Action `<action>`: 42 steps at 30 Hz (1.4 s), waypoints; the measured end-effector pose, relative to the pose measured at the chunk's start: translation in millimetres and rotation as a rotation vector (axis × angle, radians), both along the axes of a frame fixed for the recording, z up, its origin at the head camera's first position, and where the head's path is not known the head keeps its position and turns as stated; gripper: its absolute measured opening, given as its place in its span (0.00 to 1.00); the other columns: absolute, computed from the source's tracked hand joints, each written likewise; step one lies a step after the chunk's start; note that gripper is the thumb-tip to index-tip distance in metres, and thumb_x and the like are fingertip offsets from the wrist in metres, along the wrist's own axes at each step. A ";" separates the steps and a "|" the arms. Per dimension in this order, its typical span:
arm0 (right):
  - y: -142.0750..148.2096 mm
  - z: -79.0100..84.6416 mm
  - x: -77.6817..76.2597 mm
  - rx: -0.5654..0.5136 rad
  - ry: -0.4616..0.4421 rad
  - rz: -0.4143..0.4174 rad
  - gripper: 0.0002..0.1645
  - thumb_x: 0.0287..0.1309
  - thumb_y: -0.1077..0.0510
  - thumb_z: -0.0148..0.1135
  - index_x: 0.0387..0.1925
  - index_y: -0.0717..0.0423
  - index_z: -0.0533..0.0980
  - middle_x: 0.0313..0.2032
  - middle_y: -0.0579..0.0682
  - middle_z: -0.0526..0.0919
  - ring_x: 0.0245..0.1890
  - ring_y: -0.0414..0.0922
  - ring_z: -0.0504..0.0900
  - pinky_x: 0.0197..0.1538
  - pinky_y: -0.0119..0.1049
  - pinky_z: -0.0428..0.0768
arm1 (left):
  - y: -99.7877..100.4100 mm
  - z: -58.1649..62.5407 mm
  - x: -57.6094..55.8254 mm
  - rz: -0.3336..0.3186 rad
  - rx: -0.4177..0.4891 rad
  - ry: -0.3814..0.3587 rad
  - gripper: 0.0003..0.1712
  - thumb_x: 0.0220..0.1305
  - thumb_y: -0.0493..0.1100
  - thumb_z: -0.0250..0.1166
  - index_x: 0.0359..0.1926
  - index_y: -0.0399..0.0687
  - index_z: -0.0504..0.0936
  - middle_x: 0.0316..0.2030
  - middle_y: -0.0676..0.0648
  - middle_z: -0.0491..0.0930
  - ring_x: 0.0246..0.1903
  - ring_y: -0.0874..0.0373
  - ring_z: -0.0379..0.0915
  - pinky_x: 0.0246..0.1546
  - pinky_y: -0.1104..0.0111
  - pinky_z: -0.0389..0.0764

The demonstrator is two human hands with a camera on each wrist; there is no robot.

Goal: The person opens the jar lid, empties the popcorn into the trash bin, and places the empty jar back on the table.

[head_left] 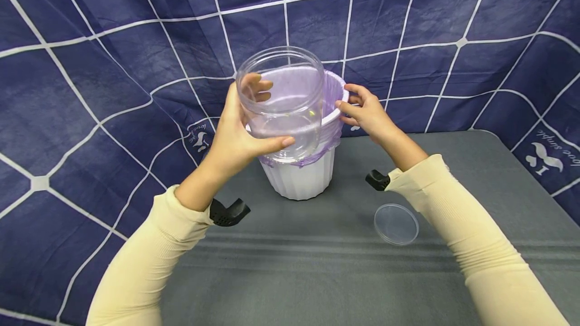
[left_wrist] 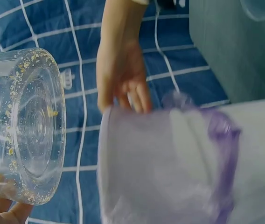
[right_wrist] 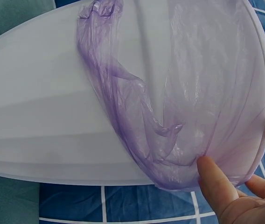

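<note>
My left hand [head_left: 233, 137] grips a clear plastic jar [head_left: 294, 147], thumb along its near side and fingers round the far side. The jar is without a lid and tilts above the near part of a white trash bin [head_left: 296, 180]. Small yellowish crumbs cling round the jar's base [left_wrist: 37, 126] in the left wrist view. A purple bag [right_wrist: 123, 107] lines the bin and folds down over its outside. At the bin's right edge my right hand [head_left: 367, 112] holds the rim, one fingertip against the bag and other fingers at the edge.
A round clear lid [head_left: 396, 224] lies on the grey tabletop [head_left: 290, 280], to the right and nearer than the bin. Blue cloth with white lines [head_left: 385, 19] hangs behind and at both sides. Black mounts [head_left: 228, 213] sit at both wrists.
</note>
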State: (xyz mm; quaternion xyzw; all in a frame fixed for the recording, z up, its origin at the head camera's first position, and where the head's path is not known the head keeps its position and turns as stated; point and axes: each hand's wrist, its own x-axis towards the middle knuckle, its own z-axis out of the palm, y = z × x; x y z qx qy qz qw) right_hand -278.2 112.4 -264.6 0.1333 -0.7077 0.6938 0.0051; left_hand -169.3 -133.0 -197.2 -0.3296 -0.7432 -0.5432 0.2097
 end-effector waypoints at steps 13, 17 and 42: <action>0.4 -1.0 -0.8 0.023 0.015 -0.028 0.33 0.58 0.62 0.54 0.63 0.61 0.55 0.50 0.63 0.68 0.33 0.38 0.76 0.34 0.28 0.78 | 22.2 -49.1 11.2 -0.149 -0.003 0.048 0.59 0.19 0.29 0.79 0.58 0.34 0.55 0.54 0.41 0.66 0.53 0.49 0.63 0.55 0.59 0.64; 1.2 -1.3 -0.7 0.067 0.027 -0.038 0.34 0.57 0.60 0.56 0.63 0.59 0.56 0.50 0.62 0.69 0.35 0.40 0.76 0.37 0.32 0.78 | 27.6 -68.4 9.5 -0.141 -0.017 0.031 0.60 0.19 0.32 0.80 0.58 0.34 0.55 0.54 0.38 0.66 0.53 0.45 0.63 0.55 0.61 0.64; 2.2 -2.0 -1.1 0.021 0.023 0.007 0.37 0.57 0.60 0.57 0.64 0.61 0.53 0.53 0.63 0.66 0.47 0.50 0.74 0.46 0.40 0.75 | 42.7 -161.1 11.0 -0.050 -0.131 -0.204 0.58 0.27 0.35 0.78 0.60 0.30 0.52 0.54 0.36 0.65 0.54 0.43 0.62 0.54 0.53 0.63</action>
